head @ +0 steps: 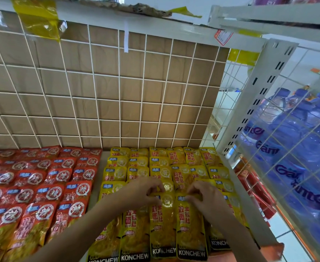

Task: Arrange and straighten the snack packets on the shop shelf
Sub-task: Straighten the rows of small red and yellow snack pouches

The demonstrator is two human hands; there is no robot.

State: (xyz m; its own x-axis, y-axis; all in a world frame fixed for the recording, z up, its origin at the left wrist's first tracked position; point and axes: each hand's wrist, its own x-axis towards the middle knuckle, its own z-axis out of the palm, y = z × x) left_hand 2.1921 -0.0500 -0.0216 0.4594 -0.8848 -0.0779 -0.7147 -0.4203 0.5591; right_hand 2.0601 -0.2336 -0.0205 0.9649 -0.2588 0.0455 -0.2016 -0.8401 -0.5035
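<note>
Yellow snack packets (pixel 161 225) lie in overlapping rows on the right half of the shelf, and red snack packets (pixel 42 186) fill the left half. My left hand (pixel 146 191) pinches the top edge of a front-row yellow packet near the shelf's middle. My right hand (pixel 204 197) pinches the top of the neighbouring yellow packet (pixel 190 229) just to its right. Both forearms reach in from the bottom edge over the front row.
A white wire grid (pixel 117 91) backed with cardboard stands behind the packets. A white slotted upright (pixel 259 95) and a wire side panel (pixel 297 148) bound the shelf on the right, with blue bottle packs (pixel 297 133) behind the mesh. An upper shelf edge (pixel 117 14) hangs overhead.
</note>
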